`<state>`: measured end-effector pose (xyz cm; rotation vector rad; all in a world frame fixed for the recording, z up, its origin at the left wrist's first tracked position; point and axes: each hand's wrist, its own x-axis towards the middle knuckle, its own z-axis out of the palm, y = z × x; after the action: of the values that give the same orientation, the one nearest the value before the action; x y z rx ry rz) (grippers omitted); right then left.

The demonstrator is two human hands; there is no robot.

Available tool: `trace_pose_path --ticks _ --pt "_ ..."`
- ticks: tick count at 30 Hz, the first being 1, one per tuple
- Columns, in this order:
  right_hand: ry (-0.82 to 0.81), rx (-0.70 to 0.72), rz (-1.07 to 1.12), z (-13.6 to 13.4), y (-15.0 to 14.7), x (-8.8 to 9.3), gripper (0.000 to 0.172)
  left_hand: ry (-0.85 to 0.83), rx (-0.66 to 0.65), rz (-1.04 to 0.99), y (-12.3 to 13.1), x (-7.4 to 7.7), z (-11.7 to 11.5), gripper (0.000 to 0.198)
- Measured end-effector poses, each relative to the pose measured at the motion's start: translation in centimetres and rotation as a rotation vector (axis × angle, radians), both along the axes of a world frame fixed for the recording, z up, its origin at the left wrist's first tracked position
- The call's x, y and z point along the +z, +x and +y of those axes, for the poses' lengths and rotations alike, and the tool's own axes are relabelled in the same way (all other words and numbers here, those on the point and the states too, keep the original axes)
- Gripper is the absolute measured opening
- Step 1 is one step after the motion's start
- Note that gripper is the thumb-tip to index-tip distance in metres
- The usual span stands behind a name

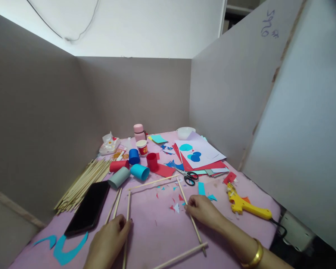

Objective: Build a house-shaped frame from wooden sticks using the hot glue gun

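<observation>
Thin wooden sticks form a square frame [154, 182] flat on the pink table [156, 228]. My left hand [109, 241] rests at the near left, fingers pinched on the frame's left stick [127, 209]. My right hand [203, 211] lies on the right side, fingertips closed on the right stick [197, 233]. A gold bangle [254, 256] circles my right wrist. Two loose sticks [115, 206] lie just left of the frame.
A black phone [89, 208] and a bundle of sticks [82, 183] lie at left. Paper tubes [130, 168], cups, a pink bottle [139, 131], scissors [189, 176], coloured paper sheets [198, 155], a white bowl [184, 132] and a yellow glue gun [245, 204] crowd the back and right. Grey partition walls enclose the table.
</observation>
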<state>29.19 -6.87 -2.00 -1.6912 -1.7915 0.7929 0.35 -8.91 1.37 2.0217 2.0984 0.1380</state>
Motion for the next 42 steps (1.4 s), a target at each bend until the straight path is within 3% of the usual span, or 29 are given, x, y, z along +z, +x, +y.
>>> trace_pose_path --ticks 3,6,8,11,14,19,42 --pt "-0.037 -0.002 0.172 -0.6 0.4 0.0 0.018 0.052 -0.013 -0.232 -0.8 -1.0 0.3 0.036" --pt "-0.099 0.025 0.359 -1.2 0.7 0.0 0.021 0.073 0.006 -0.646 -0.9 -1.4 0.3 0.043" --pt "-0.120 0.043 0.468 -1.6 0.8 0.1 0.026 0.029 0.046 -0.854 -0.6 -0.9 -0.1 0.047" --pt "-0.103 0.052 0.588 -2.3 1.0 0.9 0.035 0.030 0.099 -0.998 0.1 0.6 -1.0 0.049" --pt "-0.078 0.055 0.654 -3.2 1.2 2.0 0.040 0.077 0.085 -1.048 0.4 1.6 -1.5 0.050" --pt "-0.032 0.041 0.744 -4.1 1.3 3.2 0.042 0.083 0.038 -1.091 0.1 1.4 -1.5 0.051" --pt "-0.040 -0.028 0.758 -4.8 1.7 2.9 0.044 0.114 0.019 -1.156 1.4 2.8 -3.0 0.038"
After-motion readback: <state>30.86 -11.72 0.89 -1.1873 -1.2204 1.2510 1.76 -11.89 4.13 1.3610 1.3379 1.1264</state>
